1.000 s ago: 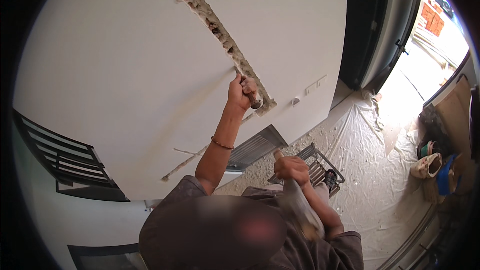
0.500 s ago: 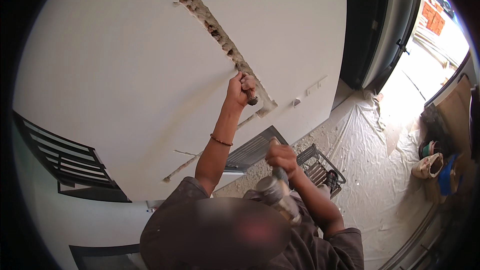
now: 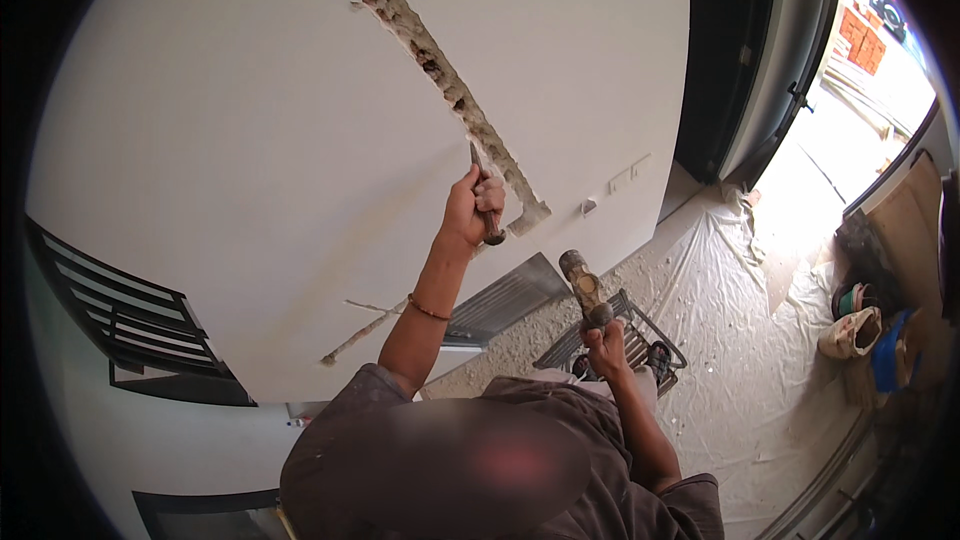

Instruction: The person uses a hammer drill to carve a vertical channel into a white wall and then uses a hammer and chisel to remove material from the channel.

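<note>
My left hand (image 3: 472, 205) is closed round a steel chisel (image 3: 493, 235), its tip up at the edge of a rough groove (image 3: 450, 90) cut slantwise into the white wall (image 3: 270, 130). The chisel's butt end sticks out below my fist. Lower and to the right, my right hand (image 3: 606, 348) grips a hammer (image 3: 582, 282) just beneath its heavy head. The hammer's head points up, apart from the chisel. Most of its handle is hidden by my hand.
My feet stand on a dark slatted bench (image 3: 638, 340). Rubble (image 3: 520, 340) and a pale plastic sheet (image 3: 740, 340) cover the floor. Bags (image 3: 850, 333) lie at the right, near an open doorway (image 3: 830, 160). Black slatted furniture (image 3: 120, 315) is at the left.
My right hand has moved down and right; the hammer has swung from before my chest to head-up. My left hand has shifted slightly down and left with the chisel, baring its tip.
</note>
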Demonstrator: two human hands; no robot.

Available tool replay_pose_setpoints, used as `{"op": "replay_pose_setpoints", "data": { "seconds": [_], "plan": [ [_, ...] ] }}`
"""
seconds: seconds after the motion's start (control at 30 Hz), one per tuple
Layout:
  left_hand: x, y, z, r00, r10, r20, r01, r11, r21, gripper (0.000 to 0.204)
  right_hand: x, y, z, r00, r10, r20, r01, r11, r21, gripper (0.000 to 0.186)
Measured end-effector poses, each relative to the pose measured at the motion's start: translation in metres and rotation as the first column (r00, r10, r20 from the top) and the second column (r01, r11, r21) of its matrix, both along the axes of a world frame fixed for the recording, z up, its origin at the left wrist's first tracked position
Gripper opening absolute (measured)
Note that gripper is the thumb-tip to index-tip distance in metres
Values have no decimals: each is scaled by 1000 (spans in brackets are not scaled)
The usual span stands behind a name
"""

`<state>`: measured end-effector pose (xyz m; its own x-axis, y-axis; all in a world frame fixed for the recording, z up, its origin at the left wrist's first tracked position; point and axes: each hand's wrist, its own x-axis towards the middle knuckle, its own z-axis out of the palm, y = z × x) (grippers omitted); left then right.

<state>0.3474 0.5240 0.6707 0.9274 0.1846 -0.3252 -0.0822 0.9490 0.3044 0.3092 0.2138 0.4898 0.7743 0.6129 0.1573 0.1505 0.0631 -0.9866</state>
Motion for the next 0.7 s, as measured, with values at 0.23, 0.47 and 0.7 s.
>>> {"op": "replay_pose_setpoints", "data": {
  "seconds": [0.23,0.47,0.7],
  "plan": [
    [15,7,12,996,83,37,-81,996,-38,30,-1,-4,41,995,19,95,-23,999,44,69],
    [24,1,16,990,144,12,-143,987,-76,32,-1,11,92,962,13,274,-155,850,503,27],
    [47,6,18,982,189,-24,-190,981,-25,33,31,90,68,995,7,102,-35,961,273,57]
  ]
}}
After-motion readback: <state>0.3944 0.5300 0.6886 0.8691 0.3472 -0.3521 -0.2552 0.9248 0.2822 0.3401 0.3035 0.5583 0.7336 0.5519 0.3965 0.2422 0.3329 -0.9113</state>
